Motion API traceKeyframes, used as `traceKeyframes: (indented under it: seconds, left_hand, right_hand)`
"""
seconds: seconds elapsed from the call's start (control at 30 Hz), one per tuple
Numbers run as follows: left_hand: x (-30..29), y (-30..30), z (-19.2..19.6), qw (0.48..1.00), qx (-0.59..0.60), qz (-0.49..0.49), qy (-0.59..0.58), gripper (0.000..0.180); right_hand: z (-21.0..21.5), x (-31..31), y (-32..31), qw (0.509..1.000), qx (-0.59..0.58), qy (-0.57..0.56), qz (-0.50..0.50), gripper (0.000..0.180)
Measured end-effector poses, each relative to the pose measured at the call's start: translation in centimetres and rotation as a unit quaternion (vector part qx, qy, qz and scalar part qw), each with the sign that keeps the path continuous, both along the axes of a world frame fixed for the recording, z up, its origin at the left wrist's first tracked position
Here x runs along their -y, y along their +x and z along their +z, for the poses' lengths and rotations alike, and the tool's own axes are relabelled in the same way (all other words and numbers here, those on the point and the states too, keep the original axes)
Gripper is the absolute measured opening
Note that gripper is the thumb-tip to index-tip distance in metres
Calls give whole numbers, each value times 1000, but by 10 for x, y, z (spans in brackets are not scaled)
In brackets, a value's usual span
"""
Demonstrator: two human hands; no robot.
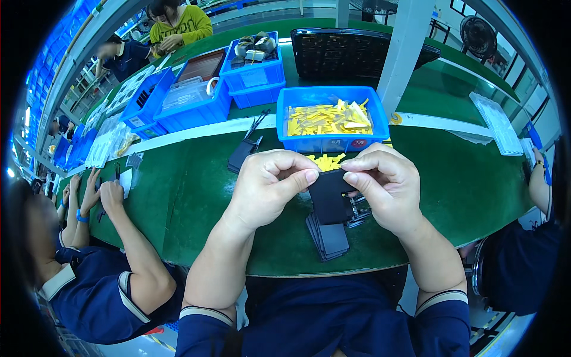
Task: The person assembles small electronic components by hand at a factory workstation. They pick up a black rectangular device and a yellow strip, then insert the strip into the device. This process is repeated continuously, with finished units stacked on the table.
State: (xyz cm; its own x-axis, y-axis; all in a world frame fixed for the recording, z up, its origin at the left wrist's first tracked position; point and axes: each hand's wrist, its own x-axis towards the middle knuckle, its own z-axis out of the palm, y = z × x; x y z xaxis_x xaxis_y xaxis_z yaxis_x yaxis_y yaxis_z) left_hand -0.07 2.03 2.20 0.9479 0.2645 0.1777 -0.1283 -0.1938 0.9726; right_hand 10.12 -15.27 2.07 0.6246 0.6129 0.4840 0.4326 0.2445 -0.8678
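My left hand (266, 185) and my right hand (385, 185) pinch the top corners of a flat black rectangular piece (329, 199) between thumbs and fingers. The piece is held over the green table in front of me. Below it lies a fanned stack of similar dark flat pieces (333, 240). Thin metal brackets (358, 213) show beside the piece, under my right hand; whether they are attached to it I cannot tell. Just beyond my fingertips is a small heap of yellow strips (326, 161). What lies directly under my fingers is hidden.
A blue bin (333, 143) full of yellow strips stands just ahead. Beyond my left hand lie more black pieces with metal arms (242, 152). Blue crates (199, 113) stand farther left, near a grey post (405, 56) on the right. Co-workers sit on both sides.
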Motion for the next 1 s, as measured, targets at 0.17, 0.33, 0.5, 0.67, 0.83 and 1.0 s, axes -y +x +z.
traceKeyframes:
  seconds: [0.17,0.33,0.5,0.67,0.83,1.0]
  left_hand:
    - [-17,6,-3,998,-50,-2,37,11]
    - [-94,0,-16,974,-55,219,17,14]
    - [-173,-28,-41,892,-198,393,100,14]
    - [-198,-35,-60,807,-319,399,296,35]
    - [-113,-3,-19,786,-241,359,442,74]
    - [-73,8,-15,777,-303,221,506,68]
  right_hand:
    - [-3,-3,6,997,-15,-69,34,32]
    - [-13,-5,18,989,73,-125,25,65]
    - [-17,-4,25,976,109,-183,39,47]
    - [-15,-4,23,973,102,-202,48,40]
    - [-19,-5,25,965,170,-196,39,36]
    - [-19,-6,21,955,226,-189,23,32]
